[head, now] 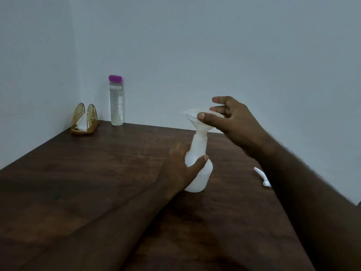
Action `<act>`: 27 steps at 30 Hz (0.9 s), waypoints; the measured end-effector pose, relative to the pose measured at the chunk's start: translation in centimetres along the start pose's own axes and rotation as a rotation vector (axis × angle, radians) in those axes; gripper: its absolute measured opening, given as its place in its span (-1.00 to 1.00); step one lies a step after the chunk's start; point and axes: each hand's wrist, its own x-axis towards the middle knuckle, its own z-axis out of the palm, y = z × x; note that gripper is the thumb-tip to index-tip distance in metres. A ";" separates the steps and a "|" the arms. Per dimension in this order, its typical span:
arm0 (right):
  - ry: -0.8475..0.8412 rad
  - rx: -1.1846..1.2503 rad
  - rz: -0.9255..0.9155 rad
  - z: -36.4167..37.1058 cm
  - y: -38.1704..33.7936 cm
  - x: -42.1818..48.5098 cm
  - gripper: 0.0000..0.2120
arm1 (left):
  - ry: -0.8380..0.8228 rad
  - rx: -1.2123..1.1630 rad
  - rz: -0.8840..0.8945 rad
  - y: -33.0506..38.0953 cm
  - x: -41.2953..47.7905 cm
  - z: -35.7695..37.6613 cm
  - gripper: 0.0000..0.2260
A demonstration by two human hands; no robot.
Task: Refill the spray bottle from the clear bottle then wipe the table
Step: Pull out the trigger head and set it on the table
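Funnel (197,119) in spray bottle (199,169), left hand (181,169) fingers clamped round bottle, right hand (230,120) fingers apart at rim.

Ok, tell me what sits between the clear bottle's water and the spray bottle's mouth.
The clear bottle stands capped by its purple lid. A white funnel, which the right hand touches, sits in the spray bottle. The left hand holds that bottle. The table between them looks bare.
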 end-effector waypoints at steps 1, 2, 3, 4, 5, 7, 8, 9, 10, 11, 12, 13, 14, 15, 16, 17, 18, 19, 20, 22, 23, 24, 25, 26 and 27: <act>0.003 -0.008 -0.008 0.1 0.0 0.0 -0.27 | -0.001 -0.004 0.003 0.0 0.0 0.0 -0.49; 0.002 -0.016 -0.011 0.2 -0.1 0.0 -0.26 | 0.000 -0.008 0.006 0.1 0.0 0.0 -0.49; 0.000 -0.022 -0.013 0.3 -0.1 0.0 -0.25 | 0.003 -0.011 0.007 0.0 0.0 0.0 -0.49; -0.001 -0.027 -0.016 0.3 -0.1 0.0 -0.24 | 0.003 -0.014 0.005 0.0 0.1 0.0 -0.49; 0.001 -0.029 -0.018 0.3 -0.1 0.0 -0.23 | 0.000 -0.016 0.001 0.0 0.0 0.0 -0.48; 0.007 -0.033 -0.022 0.3 -0.2 -0.1 -0.23 | -0.004 -0.012 -0.007 0.0 0.0 0.1 -0.48; 0.012 -0.036 -0.023 0.3 -0.2 -0.1 -0.23 | -0.005 -0.011 -0.011 0.0 0.1 0.1 -0.48; 0.016 -0.037 -0.022 0.3 -0.1 -0.1 -0.23 | -0.004 -0.012 -0.012 0.0 0.1 0.0 -0.48; 0.017 -0.037 -0.019 0.3 -0.1 -0.1 -0.23 | -0.004 -0.012 -0.014 0.0 0.1 0.1 -0.48; 0.017 -0.033 -0.016 0.3 -0.1 -0.2 -0.23 | -0.003 -0.010 -0.014 0.0 0.1 0.1 -0.48; 0.015 -0.026 -0.015 0.3 -0.1 -0.2 -0.23 | -0.002 -0.009 -0.014 -0.1 0.1 0.1 -0.47; 0.015 -0.023 -0.017 0.3 0.0 -0.3 -0.23 | 0.002 -0.008 -0.013 -0.1 0.1 0.1 -0.47; 0.017 -0.028 -0.024 0.4 0.0 -0.4 -0.23 | 0.007 -0.010 -0.012 -0.1 0.1 0.0 -0.46; 0.023 -0.041 -0.033 0.3 -0.1 -0.5 -0.24 | 0.016 -0.016 -0.012 0.0 0.0 0.0 -0.45; 0.035 -0.052 -0.041 0.3 -0.1 -0.6 -0.24 | 0.028 -0.024 -0.013 0.0 0.0 -0.1 -0.43; 0.052 -0.054 -0.046 0.3 -0.2 -0.7 -0.24 | 0.038 -0.030 -0.015 0.1 0.0 -0.3 -0.41; 0.076 -0.044 -0.048 0.2 -0.2 -0.7 -0.24 | 0.044 -0.033 -0.017 0.1 0.0 -0.4 -0.39; 0.100 -0.030 -0.046 0.1 -0.2 -0.8 -0.25 | 0.043 -0.033 -0.021 0.2 0.0 -0.6 -0.39; 0.115 -0.018 -0.043 0.0 -0.3 -0.9 -0.25 | 0.043 -0.032 -0.024 0.2 0.1 -0.6 -0.38; 0.103 -0.024 -0.044 -0.1 -0.3 -1.1 -0.25 | 0.044 -0.032 -0.021 0.2 0.1 -0.7 -0.39; 0.084 -0.041 -0.046 0.0 -0.3 -1.2 -0.24 | 0.046 -0.033 -0.011 0.1 0.0 -0.7 -0.41; 0.068 -0.059 -0.047 0.1 -0.3 -1.3 -0.24 | 0.050 -0.033 0.003 0.1 0.0 -0.7 -0.43; 0.058 -0.069 -0.047 0.2 -0.3 -1.4 -0.24 | 0.048 -0.027 0.014 0.1 0.0 -0.7 -0.45; 0.054 -0.067 -0.043 0.3 -0.3 -1.5 -0.24 | 0.048 -0.020 0.022 0.0 -0.1 -0.6 -0.47; 0.054 -0.058 -0.037 0.3 -0.3 -1.5 -0.25 | 0.048 -0.018 0.025 0.1 -0.1 -0.6 -0.48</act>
